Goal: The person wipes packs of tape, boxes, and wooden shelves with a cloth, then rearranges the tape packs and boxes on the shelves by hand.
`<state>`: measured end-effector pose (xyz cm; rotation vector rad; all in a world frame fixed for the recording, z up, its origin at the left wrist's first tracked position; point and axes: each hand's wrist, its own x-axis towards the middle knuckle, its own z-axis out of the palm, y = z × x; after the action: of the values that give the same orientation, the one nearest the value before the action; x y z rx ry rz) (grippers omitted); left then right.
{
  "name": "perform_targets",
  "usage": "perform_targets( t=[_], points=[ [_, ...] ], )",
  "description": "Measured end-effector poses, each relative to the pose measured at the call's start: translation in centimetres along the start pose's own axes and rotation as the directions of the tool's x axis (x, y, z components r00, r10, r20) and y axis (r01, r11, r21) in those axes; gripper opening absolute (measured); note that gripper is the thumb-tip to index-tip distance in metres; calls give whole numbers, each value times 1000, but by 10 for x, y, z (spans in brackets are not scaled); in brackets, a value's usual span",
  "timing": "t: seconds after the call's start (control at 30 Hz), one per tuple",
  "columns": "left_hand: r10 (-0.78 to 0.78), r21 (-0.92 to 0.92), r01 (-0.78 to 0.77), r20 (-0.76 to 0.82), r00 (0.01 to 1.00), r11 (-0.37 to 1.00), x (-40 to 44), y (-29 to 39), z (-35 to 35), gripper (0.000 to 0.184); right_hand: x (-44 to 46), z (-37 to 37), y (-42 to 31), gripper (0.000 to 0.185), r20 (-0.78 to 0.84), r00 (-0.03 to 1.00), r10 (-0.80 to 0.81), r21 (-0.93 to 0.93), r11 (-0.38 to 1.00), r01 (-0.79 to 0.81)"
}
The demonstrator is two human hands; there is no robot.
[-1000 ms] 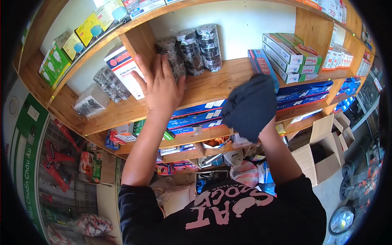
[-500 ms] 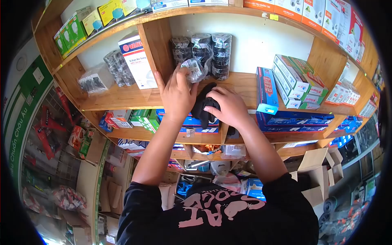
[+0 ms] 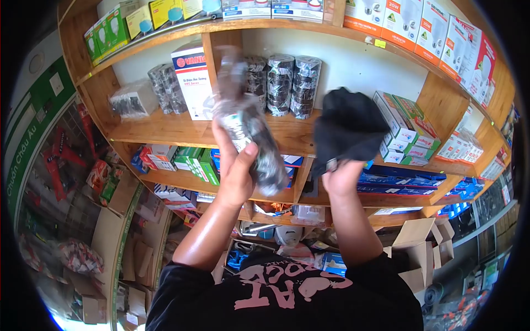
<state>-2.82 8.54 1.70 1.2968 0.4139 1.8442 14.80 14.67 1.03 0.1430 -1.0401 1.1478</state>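
My left hand [image 3: 234,165] is wrapped round a plastic-wrapped stack of black tape rolls [image 3: 262,149], tilted and lifted in front of the shelf. Loose clear wrap at its upper end is smeared by motion. In my right hand [image 3: 343,175] a black cloth [image 3: 349,124] is raised, hiding most of the fingers. Behind them, upright stacks of black tape rolls [image 3: 281,85] stand on the shelf board [image 3: 298,135], beside the wooden divider. The leftmost stack is partly covered by the blurred wrap.
Left of the divider stand a white VANL-marked box [image 3: 193,83], wrapped rolls [image 3: 165,88] and a wrapped pale pack [image 3: 135,102]. Small long boxes [image 3: 406,124] sit at the right. Bulb boxes [image 3: 419,30] line the shelf above; an open carton [image 3: 414,243] is low right.
My left hand has lifted the wrapped stack of tape rolls off the shelf toward me. My right hand has raised the black cloth up and to the right.
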Motion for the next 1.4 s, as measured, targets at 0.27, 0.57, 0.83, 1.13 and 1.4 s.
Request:
perform_targets(
  t=[0.27, 0.57, 0.83, 1.13, 1.4],
  points=[
    [-71, 450, -54, 257, 964, 891, -22, 2, -8, 78, -32, 28, 26, 20, 170, 985, 28, -451, 891, 52],
    [-112, 276, 64, 161, 981, 959, -55, -5, -16, 83, -46, 29, 40, 34, -9, 980, 199, 141, 970, -196],
    [-58, 93, 75, -169, 984, 993, -73, 8, -31, 66, -86, 48, 55, 67, 412, 899, 149, -741, 629, 235],
    [-43, 104, 62, -174, 984, 993, -85, 29, -63, 70, -106, 75, 80, 36, 312, 925, 219, -619, 785, 23],
    [-84, 65, 97, -184, 979, 993, -79, 76, -110, 69, -123, 97, 105, 47, 516, 814, 267, -581, 807, 103]
  ],
)
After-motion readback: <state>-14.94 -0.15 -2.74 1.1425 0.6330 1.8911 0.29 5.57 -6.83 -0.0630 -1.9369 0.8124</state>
